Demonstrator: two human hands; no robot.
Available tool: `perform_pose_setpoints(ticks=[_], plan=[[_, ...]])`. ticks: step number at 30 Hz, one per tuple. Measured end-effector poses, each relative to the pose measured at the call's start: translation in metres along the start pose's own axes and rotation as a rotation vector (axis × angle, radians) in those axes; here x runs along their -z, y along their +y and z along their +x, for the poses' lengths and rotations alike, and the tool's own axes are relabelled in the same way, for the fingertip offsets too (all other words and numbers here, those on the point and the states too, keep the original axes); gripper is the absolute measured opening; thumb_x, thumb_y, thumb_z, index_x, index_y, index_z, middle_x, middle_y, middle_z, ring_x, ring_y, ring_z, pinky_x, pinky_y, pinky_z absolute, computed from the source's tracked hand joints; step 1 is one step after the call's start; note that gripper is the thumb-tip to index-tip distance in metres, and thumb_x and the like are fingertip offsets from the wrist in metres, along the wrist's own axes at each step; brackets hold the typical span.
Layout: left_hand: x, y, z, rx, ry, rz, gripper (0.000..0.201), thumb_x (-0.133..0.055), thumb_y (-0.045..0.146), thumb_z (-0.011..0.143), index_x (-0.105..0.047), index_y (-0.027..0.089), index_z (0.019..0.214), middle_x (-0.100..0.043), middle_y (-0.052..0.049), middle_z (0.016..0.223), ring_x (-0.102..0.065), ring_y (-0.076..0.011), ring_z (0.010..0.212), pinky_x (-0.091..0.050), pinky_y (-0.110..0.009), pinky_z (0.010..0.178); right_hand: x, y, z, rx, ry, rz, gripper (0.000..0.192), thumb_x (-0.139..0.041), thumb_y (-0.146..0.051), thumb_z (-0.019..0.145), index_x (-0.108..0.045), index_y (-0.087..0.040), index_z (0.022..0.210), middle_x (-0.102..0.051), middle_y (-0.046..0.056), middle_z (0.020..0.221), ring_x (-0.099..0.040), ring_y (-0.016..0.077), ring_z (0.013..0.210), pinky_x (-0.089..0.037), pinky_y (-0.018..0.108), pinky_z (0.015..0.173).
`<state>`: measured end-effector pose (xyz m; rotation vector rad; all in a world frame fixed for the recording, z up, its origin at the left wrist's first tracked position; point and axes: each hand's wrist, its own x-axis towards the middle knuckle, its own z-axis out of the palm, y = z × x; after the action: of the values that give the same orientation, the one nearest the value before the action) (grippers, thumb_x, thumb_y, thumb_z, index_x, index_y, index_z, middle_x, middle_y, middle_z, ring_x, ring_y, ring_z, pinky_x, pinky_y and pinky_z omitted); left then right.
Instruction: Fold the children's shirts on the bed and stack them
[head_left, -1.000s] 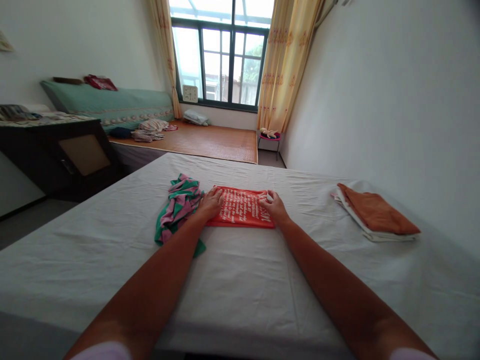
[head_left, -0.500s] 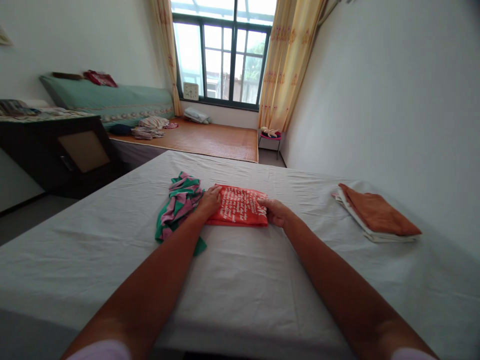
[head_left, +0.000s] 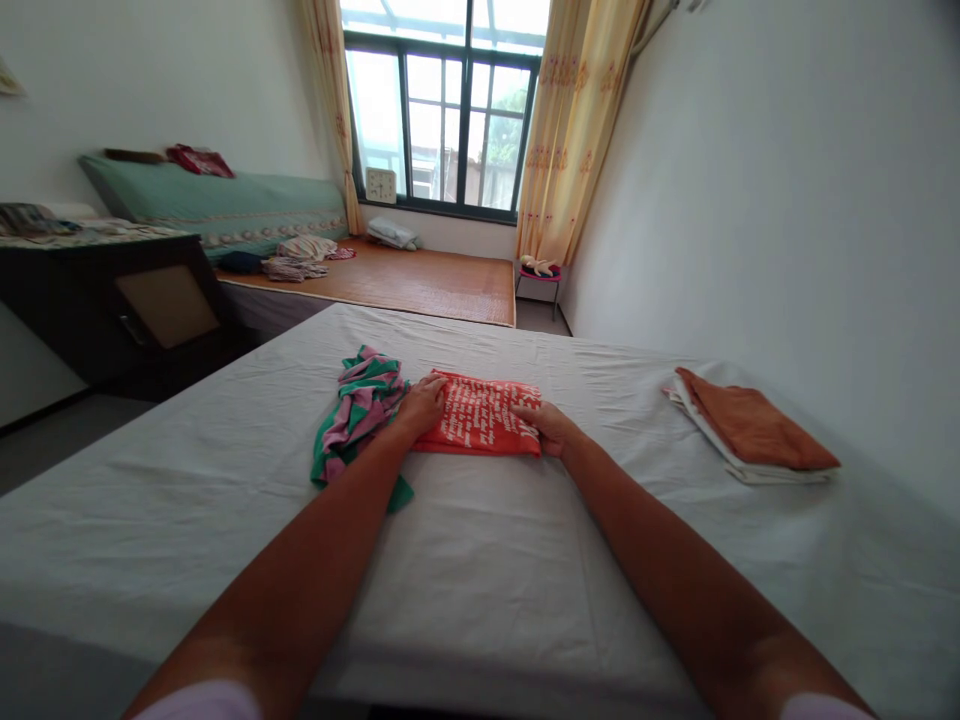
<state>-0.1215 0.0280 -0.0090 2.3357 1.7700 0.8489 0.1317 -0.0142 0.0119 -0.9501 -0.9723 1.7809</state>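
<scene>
A folded red T-shirt (head_left: 484, 415) with white printed lettering lies flat on the white sheet in front of me. My left hand (head_left: 424, 402) rests on its left edge, palm down, fingers stretched over the cloth. At the right edge, my right hand (head_left: 551, 425) pinches the T-shirt, thumb on top and the other fingers hidden beneath. Just left of my left hand is a crumpled green and pink striped garment (head_left: 360, 400), partly covered by my left forearm.
A stack of folded clothes (head_left: 757, 425), orange-brown over white, sits at the right of the sheet-covered bed (head_left: 480, 560). Beyond are a second bed with a brown mat (head_left: 435, 285), a dark cabinet (head_left: 97, 310) and a small pink stool (head_left: 540, 272). A white wall runs along the right.
My right hand has shifted its hold slightly, its thumb now reaching further onto the T-shirt. The T-shirt's right edge sits a little further right. My left hand stays nearly in place.
</scene>
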Motion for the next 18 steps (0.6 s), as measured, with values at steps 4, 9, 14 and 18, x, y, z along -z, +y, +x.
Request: perform_pose_setpoints(ticks=[4,9,14,18], plan=[[0.002,0.004,0.0,-0.02,-0.009,-0.061,0.04,-0.039,0.018,0.088,-0.061,0.014,0.121,-0.057,-0.011,0.132,-0.048,-0.0204,0.127,-0.034,-0.034,0.112,0.003,-0.003,0.0,0.025,0.055,0.012,0.023,-0.069,-0.004,0.064,-0.066,-0.013,0.086,-0.075,0.007,0.075,-0.071,0.0198,0.068,-0.059,0.031,0.072],[0.001,0.004,0.002,0.021,0.01,-0.137,0.044,-0.032,0.026,0.092,-0.057,0.01,0.125,-0.058,-0.014,0.13,-0.049,-0.0217,0.126,-0.034,-0.037,0.111,0.004,-0.022,-0.007,0.113,0.087,0.048,0.025,-0.072,-0.005,0.061,-0.067,-0.013,0.083,-0.075,0.006,0.077,-0.072,0.0202,0.07,-0.06,0.03,0.071],[-0.003,-0.005,0.008,0.019,-0.014,-0.119,0.047,-0.032,0.032,0.09,-0.056,0.01,0.125,-0.058,-0.014,0.129,-0.05,-0.0227,0.125,-0.036,-0.038,0.11,0.023,-0.051,-0.034,0.164,0.134,0.053,0.023,-0.071,-0.003,0.06,-0.068,-0.013,0.081,-0.075,0.006,0.076,-0.071,0.0191,0.068,-0.06,0.029,0.068],[-0.008,-0.007,0.01,-0.024,-0.042,-0.054,0.051,-0.031,0.037,0.09,-0.055,0.009,0.125,-0.058,-0.014,0.13,-0.049,-0.0236,0.127,-0.035,-0.039,0.11,0.042,-0.061,-0.056,0.241,0.165,0.094,0.024,-0.069,-0.005,0.063,-0.069,-0.012,0.086,-0.075,0.007,0.082,-0.071,0.0194,0.073,-0.059,0.03,0.07]])
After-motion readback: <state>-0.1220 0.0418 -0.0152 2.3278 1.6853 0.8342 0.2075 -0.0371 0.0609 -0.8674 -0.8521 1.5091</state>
